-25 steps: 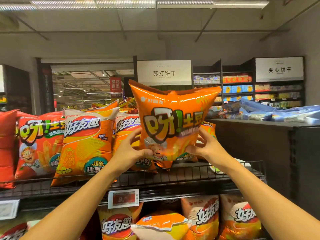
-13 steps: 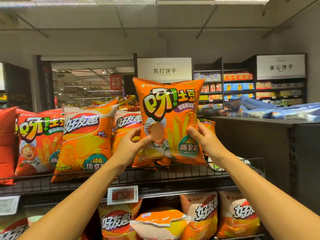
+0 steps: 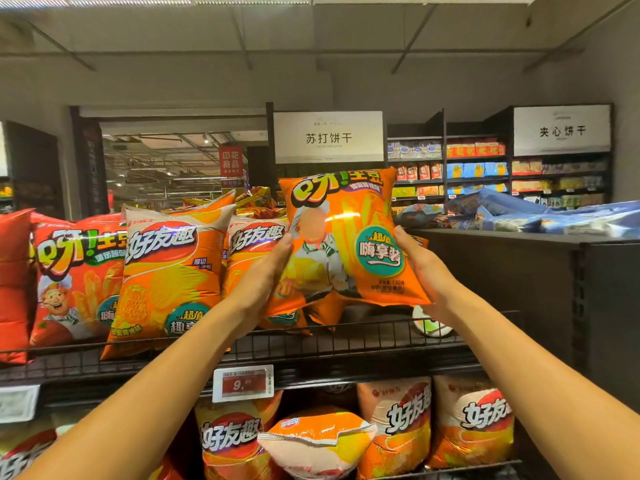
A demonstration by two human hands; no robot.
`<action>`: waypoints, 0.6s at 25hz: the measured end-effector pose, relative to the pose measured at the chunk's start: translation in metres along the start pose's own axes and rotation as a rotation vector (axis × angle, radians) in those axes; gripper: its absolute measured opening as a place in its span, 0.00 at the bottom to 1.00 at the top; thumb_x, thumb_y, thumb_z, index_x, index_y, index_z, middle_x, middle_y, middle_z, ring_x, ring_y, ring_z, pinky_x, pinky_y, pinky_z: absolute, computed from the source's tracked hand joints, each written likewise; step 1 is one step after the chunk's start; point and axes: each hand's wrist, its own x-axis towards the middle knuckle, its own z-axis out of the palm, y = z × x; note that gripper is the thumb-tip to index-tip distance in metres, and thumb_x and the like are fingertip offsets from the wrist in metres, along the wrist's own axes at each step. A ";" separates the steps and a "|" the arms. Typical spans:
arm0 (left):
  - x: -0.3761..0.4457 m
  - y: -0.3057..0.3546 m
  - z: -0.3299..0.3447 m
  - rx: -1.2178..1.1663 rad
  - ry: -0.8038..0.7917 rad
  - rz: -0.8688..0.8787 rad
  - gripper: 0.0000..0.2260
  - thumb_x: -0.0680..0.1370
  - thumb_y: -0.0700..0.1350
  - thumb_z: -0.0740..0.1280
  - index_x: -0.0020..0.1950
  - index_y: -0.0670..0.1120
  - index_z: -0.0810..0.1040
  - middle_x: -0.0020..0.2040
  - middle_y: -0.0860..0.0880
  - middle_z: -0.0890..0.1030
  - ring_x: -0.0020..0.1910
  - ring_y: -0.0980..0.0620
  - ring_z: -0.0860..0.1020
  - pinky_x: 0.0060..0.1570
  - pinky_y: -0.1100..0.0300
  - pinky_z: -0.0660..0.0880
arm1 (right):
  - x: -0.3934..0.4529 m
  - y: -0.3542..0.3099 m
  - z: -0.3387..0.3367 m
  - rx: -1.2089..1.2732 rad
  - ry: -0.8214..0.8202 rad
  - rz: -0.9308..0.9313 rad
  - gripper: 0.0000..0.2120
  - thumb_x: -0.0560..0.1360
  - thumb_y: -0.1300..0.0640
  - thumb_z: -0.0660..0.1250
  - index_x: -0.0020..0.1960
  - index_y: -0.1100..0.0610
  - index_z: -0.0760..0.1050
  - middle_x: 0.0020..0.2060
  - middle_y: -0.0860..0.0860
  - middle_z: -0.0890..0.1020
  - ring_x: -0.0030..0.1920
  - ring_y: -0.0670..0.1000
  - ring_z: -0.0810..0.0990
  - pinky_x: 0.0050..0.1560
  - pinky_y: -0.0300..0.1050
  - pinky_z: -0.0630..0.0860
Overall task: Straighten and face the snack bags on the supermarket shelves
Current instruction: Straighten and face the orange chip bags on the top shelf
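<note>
Above shelf (image 3: 346, 344), hands (image 3: 346, 271) clasp orange bag (image 3: 349, 237).

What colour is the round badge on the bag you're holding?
Teal-green with white lettering, on the orange bag; head view shows it best.

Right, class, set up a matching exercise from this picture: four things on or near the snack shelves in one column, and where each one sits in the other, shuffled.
Things:
1. orange fries bag
2. price tag
3. tipped-over bag
4. red bag

Places:
A. clipped to the front edge of the wire shelf
B. far left end of the upper shelf
C. held between the left hand and right hand
D. lying on its side on the lower shelf

Pairs: 1-C, 2-A, 3-D, 4-B
</note>
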 end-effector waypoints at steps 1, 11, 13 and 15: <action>0.000 0.002 -0.001 -0.017 -0.007 -0.015 0.17 0.80 0.60 0.60 0.57 0.52 0.83 0.53 0.46 0.86 0.48 0.48 0.85 0.38 0.58 0.81 | 0.000 -0.002 -0.001 0.009 0.006 0.011 0.30 0.71 0.38 0.64 0.67 0.53 0.76 0.58 0.58 0.84 0.57 0.60 0.84 0.52 0.54 0.82; -0.004 0.026 0.006 0.088 0.048 -0.066 0.20 0.72 0.67 0.64 0.51 0.53 0.82 0.45 0.49 0.87 0.40 0.53 0.86 0.29 0.58 0.80 | -0.009 -0.016 -0.005 0.002 0.071 0.127 0.26 0.75 0.32 0.61 0.62 0.49 0.80 0.54 0.55 0.86 0.52 0.57 0.86 0.53 0.55 0.82; -0.005 0.026 0.007 0.090 0.057 -0.058 0.22 0.70 0.67 0.65 0.51 0.52 0.82 0.44 0.49 0.87 0.39 0.53 0.86 0.28 0.59 0.79 | -0.010 -0.016 -0.006 -0.001 0.075 0.126 0.27 0.76 0.32 0.60 0.63 0.49 0.79 0.55 0.56 0.86 0.56 0.59 0.85 0.58 0.58 0.80; -0.007 0.027 0.008 0.089 0.051 -0.054 0.24 0.68 0.68 0.66 0.53 0.52 0.82 0.45 0.49 0.87 0.39 0.52 0.86 0.29 0.58 0.79 | -0.012 -0.018 -0.006 -0.003 0.077 0.124 0.26 0.76 0.32 0.60 0.63 0.49 0.79 0.55 0.55 0.86 0.55 0.58 0.85 0.58 0.59 0.80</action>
